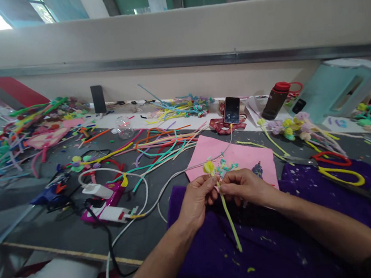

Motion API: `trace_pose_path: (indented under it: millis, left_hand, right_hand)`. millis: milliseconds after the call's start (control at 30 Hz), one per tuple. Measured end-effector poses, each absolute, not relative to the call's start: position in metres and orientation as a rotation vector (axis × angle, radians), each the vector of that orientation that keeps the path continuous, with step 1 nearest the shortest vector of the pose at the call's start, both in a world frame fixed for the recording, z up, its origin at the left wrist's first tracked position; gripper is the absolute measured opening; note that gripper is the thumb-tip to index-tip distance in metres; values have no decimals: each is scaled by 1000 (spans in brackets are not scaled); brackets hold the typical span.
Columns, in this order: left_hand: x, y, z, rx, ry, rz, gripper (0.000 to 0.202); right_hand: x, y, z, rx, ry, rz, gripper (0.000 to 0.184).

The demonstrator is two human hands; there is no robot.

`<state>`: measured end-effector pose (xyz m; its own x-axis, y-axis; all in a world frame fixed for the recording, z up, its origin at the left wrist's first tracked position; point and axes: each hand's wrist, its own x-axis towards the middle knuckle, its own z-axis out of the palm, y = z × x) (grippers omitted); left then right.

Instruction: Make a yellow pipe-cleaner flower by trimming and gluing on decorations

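Yellow flower (208, 167), one, I see: head toward eleven o'clock, stem (230, 223) running to a free tip at five. Left hand (200, 196), right hand (244, 188): both pinching the stem, equally near. Pink sheet (255, 153): beyond, toward one.

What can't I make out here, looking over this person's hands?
All in the head view:
- Yellow stem: the pinched part, hidden by the fingers of the left hand and right hand.
- Pink sheet: part of it, covered by the hands.
- Phone: screen details, too small to read.
- Purple cloth: its far right, cut off by the picture's edge.
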<state>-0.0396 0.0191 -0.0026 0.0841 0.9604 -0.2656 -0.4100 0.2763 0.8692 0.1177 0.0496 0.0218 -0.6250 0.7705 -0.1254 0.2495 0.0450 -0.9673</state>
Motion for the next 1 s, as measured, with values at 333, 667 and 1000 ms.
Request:
trace_pose_path:
  millis: [333, 667, 1000]
  left_hand:
    - [-43, 20, -2, 653, 881, 1108, 24]
    - [-43, 19, 2, 516, 748, 1002, 18]
    - [-41, 17, 0, 631, 859, 1025, 23]
  right_hand:
    - [132, 59, 38, -1062, -1811, 1495, 25]
    - [131, 58, 38, -1029, -1802, 1498, 25]
    - [132, 54, 36, -1001, -1836, 1441, 26]
